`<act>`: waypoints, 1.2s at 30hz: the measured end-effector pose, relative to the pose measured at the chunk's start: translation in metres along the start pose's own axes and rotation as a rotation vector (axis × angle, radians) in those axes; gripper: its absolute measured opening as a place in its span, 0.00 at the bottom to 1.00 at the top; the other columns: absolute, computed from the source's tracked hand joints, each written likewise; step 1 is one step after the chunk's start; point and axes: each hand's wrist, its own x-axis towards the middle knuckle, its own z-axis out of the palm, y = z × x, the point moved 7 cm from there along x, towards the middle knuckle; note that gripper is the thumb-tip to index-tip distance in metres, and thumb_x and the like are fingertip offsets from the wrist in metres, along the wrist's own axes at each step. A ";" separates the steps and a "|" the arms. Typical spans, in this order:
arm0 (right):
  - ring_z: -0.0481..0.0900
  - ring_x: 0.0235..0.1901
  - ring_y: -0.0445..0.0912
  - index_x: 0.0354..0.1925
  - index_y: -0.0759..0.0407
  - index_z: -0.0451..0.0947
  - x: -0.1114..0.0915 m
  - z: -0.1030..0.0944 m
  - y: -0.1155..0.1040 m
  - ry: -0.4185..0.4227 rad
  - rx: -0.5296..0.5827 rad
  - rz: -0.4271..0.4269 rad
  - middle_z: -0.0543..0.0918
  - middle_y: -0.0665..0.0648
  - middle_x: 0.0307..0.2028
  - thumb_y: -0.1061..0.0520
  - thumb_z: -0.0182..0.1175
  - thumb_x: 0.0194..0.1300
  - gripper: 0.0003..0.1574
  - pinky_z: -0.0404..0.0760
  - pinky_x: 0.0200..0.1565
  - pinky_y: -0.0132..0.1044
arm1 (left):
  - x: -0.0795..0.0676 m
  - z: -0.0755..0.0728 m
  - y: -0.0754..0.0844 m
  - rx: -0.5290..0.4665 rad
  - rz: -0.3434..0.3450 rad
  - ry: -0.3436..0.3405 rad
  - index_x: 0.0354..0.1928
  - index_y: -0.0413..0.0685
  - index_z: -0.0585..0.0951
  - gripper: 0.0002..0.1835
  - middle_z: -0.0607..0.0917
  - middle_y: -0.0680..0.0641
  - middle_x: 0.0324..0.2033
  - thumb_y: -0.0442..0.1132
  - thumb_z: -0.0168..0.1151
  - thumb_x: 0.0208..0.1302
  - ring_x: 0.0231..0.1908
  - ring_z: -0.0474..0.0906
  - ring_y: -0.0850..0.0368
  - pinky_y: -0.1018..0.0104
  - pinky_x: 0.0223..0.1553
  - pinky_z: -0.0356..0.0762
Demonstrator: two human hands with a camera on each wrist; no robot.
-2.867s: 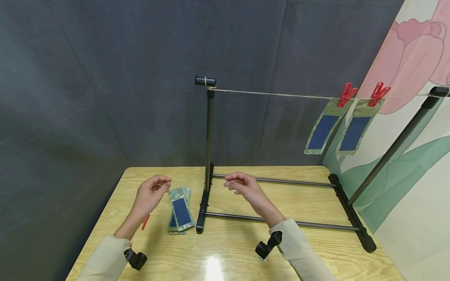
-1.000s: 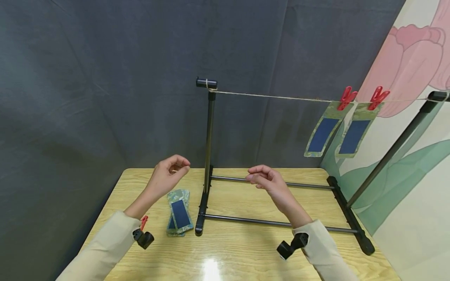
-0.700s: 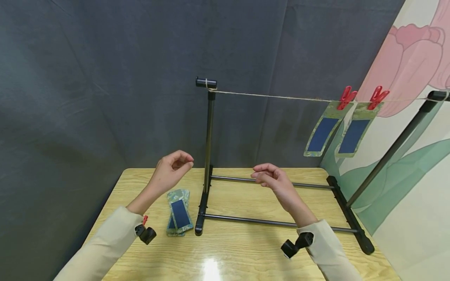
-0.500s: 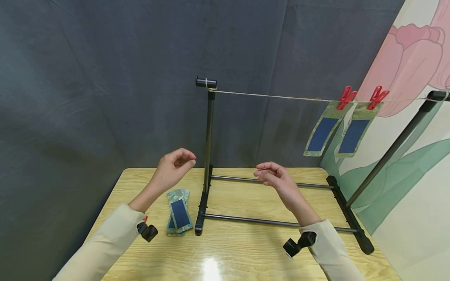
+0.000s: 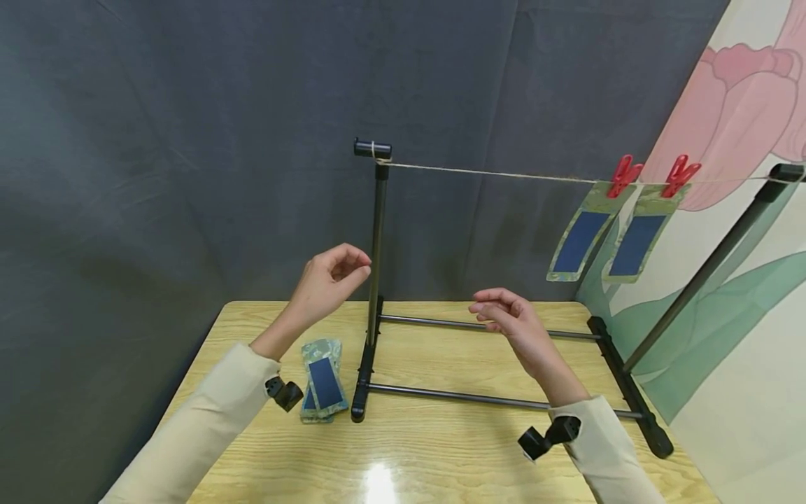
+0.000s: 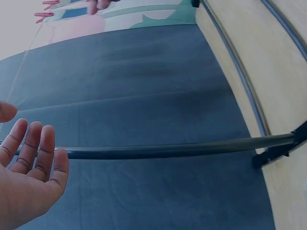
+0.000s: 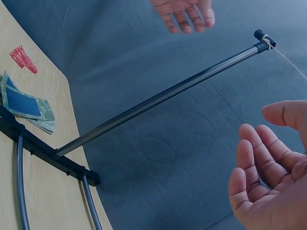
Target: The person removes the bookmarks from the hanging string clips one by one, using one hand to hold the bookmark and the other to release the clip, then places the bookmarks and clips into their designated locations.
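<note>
My left hand (image 5: 330, 281) is in the air beside the black stand's left post (image 5: 376, 224), fingers loosely bent. In the left wrist view its thumb and fingers are apart, holding nothing. My right hand (image 5: 513, 323) hovers over the stand's base, also loosely curled and holding nothing; the right wrist view shows a gap between thumb and fingertips. Two green-bordered strips with blue panels, a left strip (image 5: 581, 241) and a right strip (image 5: 637, 245), hang from the string (image 5: 491, 171). Red clothespins (image 5: 625, 175) clip them there.
Similar strips (image 5: 324, 381) lie stacked on the wooden table (image 5: 403, 448), left of the stand's foot. Red clothespins (image 7: 23, 59) lie near them, hidden by my left arm in the head view. The right post (image 5: 705, 266) leans toward the painted wall.
Both hands, holding nothing throughout, have risen and shifted right; the left has come up close to the left post. My left forearm now covers the red clothespin on the table in the head view.
</note>
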 end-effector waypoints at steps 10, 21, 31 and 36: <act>0.79 0.40 0.44 0.47 0.54 0.77 -0.003 -0.008 -0.001 0.011 0.021 -0.017 0.84 0.50 0.41 0.56 0.56 0.72 0.08 0.78 0.43 0.38 | 0.016 0.005 0.016 -0.018 0.025 -0.007 0.42 0.45 0.81 0.05 0.83 0.50 0.35 0.36 0.62 0.67 0.30 0.77 0.55 0.63 0.31 0.73; 0.78 0.40 0.44 0.48 0.55 0.77 -0.008 -0.029 -0.006 0.063 0.013 -0.040 0.84 0.51 0.41 0.56 0.56 0.72 0.08 0.77 0.42 0.36 | 0.030 0.014 0.032 -0.014 0.067 -0.020 0.42 0.44 0.81 0.05 0.82 0.51 0.33 0.35 0.62 0.66 0.28 0.75 0.55 0.64 0.30 0.71; 0.78 0.40 0.44 0.47 0.53 0.79 -0.010 -0.039 -0.005 0.098 0.043 -0.036 0.84 0.50 0.41 0.57 0.57 0.72 0.08 0.77 0.42 0.35 | 0.043 0.015 0.039 -0.062 0.087 -0.007 0.42 0.42 0.81 0.05 0.83 0.49 0.34 0.33 0.63 0.65 0.31 0.78 0.55 0.65 0.32 0.74; 0.78 0.39 0.43 0.47 0.52 0.79 -0.010 -0.044 -0.004 0.127 0.039 -0.026 0.84 0.48 0.40 0.56 0.57 0.71 0.07 0.77 0.42 0.34 | 0.047 0.017 0.046 -0.076 0.100 -0.035 0.44 0.43 0.81 0.06 0.83 0.49 0.36 0.35 0.62 0.67 0.33 0.78 0.56 0.63 0.34 0.75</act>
